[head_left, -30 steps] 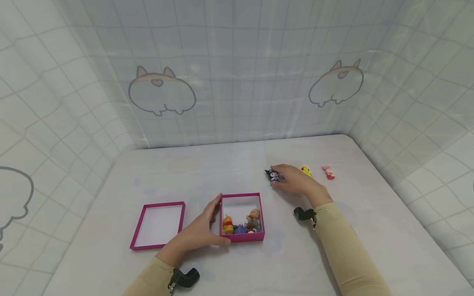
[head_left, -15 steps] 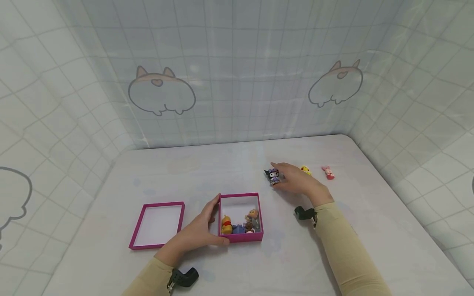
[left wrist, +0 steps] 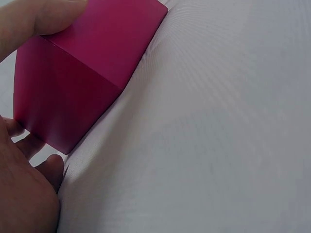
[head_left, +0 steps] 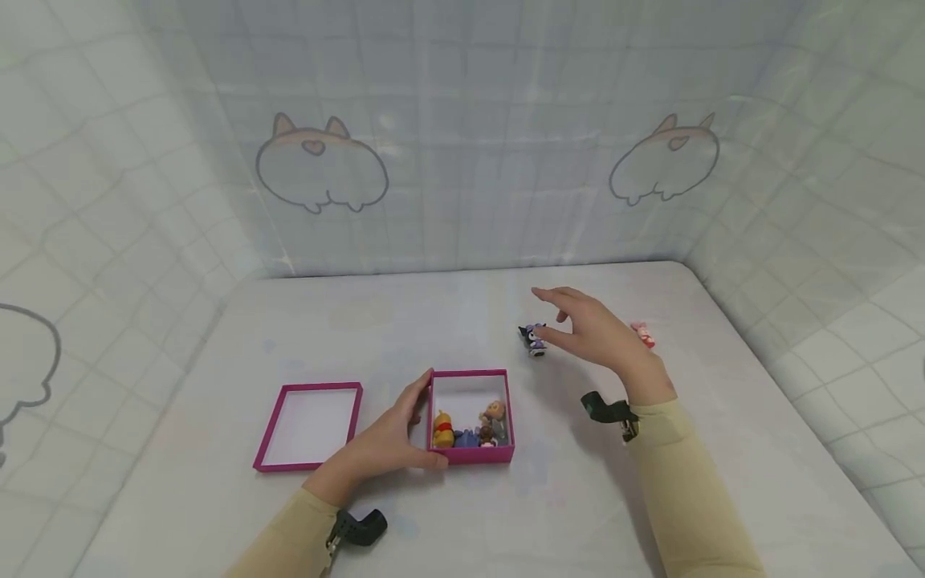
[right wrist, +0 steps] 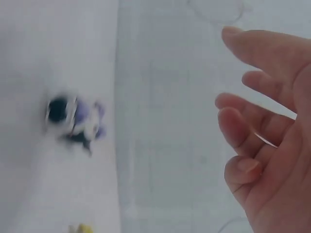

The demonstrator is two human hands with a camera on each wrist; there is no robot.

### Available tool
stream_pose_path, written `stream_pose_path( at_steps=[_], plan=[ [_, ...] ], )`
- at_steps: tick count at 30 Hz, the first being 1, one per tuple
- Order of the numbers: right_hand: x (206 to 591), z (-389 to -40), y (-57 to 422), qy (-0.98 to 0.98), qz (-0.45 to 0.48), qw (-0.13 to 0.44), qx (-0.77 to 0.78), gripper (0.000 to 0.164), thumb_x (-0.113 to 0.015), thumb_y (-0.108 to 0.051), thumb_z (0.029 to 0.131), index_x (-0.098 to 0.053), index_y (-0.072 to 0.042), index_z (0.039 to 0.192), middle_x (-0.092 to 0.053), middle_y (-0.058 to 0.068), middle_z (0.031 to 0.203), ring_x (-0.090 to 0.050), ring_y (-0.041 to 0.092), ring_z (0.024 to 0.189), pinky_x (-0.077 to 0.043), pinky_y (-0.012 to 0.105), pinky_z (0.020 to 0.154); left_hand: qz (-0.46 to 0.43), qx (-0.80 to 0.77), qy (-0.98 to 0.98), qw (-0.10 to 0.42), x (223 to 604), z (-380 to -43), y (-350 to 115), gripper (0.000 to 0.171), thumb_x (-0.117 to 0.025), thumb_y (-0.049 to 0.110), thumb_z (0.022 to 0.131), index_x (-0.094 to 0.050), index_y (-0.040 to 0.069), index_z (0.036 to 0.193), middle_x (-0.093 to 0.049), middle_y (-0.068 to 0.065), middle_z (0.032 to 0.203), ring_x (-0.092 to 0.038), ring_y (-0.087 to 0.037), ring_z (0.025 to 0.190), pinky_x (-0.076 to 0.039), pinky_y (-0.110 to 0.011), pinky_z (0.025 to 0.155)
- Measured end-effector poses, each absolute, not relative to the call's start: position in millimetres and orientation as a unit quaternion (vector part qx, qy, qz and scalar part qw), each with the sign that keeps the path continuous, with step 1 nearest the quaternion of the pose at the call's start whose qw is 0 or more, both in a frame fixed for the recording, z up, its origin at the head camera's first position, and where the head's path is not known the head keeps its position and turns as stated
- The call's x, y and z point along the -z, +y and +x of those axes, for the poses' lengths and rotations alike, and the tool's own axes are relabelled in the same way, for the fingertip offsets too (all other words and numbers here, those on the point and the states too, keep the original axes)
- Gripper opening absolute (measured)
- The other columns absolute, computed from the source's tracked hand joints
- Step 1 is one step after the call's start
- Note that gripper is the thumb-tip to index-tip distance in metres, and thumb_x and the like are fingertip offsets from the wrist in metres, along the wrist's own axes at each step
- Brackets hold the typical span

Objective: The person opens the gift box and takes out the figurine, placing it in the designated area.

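Fingers (right wrist: 236, 130) of the right hand (head_left: 600, 331), around the purple-and-black figurine (head_left: 533, 343) a second ago, now stand apart and raised off it. The figurine lies below them on the worktop (head_left: 433, 321) (the far edge runs well beyond), with open room between it and the magenta box (head_left: 477, 455). Fingers of the left hand (head_left: 386, 441) clamp that box's left side.

I get soft light; faint glare on the backdrop (head_left: 491, 177); the right wrist view's toy (right wrist: 81, 118) seems out of focus.

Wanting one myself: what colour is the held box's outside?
The box is magenta outside; best view: left wrist.
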State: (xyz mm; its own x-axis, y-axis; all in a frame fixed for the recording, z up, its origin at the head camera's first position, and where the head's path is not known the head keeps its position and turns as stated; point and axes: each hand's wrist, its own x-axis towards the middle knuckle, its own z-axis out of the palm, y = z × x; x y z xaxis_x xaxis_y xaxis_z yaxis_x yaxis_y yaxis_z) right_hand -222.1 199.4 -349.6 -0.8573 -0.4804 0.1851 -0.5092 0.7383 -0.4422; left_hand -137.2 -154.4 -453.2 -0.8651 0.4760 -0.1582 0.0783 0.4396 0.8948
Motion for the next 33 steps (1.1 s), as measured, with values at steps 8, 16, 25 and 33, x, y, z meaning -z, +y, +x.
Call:
stream_pose_path(
  at_steps=[8, 16, 25, 33],
  plan=[
    [344.2, -206.7, 163.9, -0.903, 0.344, 0.021, -0.259, 0.050, -0.072, -0.034, 0.092, -0.060, -0.015, 0.137, -0.062, -0.003, 0.124, -0.057, 0.016, 0.087, -0.051, 0.027, 0.067, 0.166, -0.499, 0.826, 0.204, 449.9, -140.7, -153.4, 0.130, -0.093, 0.045, 0.060, -0.008, 0.038, 0.158, -0.015, 0.008, 0.161, -0.024, -0.019, 0.145, -0.036, -0.042, 0.111],
    [352.4, -194.7, 130.6, -0.893, 0.383, -0.057, -0.229, 0.045, -0.069, -0.042, 0.092, -0.065, -0.019, 0.131, -0.063, -0.006, 0.125, -0.060, 0.013, 0.101, -0.054, 0.026, 0.081, 0.162, -0.503, 0.825, 0.203, 449.8, -139.0, -154.7, 0.131, -0.093, 0.046, 0.059, -0.009, 0.034, 0.159, -0.015, 0.008, 0.161, -0.024, -0.019, 0.145, -0.036, -0.044, 0.111],
    [365.4, -187.0, 111.2, -0.853, 0.455, -0.133, -0.219, 0.034, -0.073, -0.033, 0.091, -0.072, -0.015, 0.119, -0.068, -0.005, 0.116, -0.062, 0.017, 0.099, -0.052, 0.027, 0.085, 0.164, -0.508, 0.820, 0.206, 450.7, -138.4, -155.3, 0.129, -0.092, 0.046, 0.060, -0.009, 0.036, 0.158, -0.015, 0.007, 0.162, -0.023, -0.020, 0.146, -0.035, -0.044, 0.111],
    [376.4, -182.5, 100.6, -0.822, 0.508, -0.150, -0.211, 0.035, -0.079, -0.032, 0.086, -0.074, -0.012, 0.115, -0.070, -0.007, 0.108, -0.061, 0.013, 0.096, -0.050, 0.019, 0.083, 0.173, -0.510, 0.817, 0.204, 452.7, -138.9, -155.4, 0.128, -0.092, 0.045, 0.062, -0.007, 0.036, 0.158, -0.014, 0.004, 0.163, -0.024, -0.020, 0.145, -0.034, -0.043, 0.112]
  ],
)
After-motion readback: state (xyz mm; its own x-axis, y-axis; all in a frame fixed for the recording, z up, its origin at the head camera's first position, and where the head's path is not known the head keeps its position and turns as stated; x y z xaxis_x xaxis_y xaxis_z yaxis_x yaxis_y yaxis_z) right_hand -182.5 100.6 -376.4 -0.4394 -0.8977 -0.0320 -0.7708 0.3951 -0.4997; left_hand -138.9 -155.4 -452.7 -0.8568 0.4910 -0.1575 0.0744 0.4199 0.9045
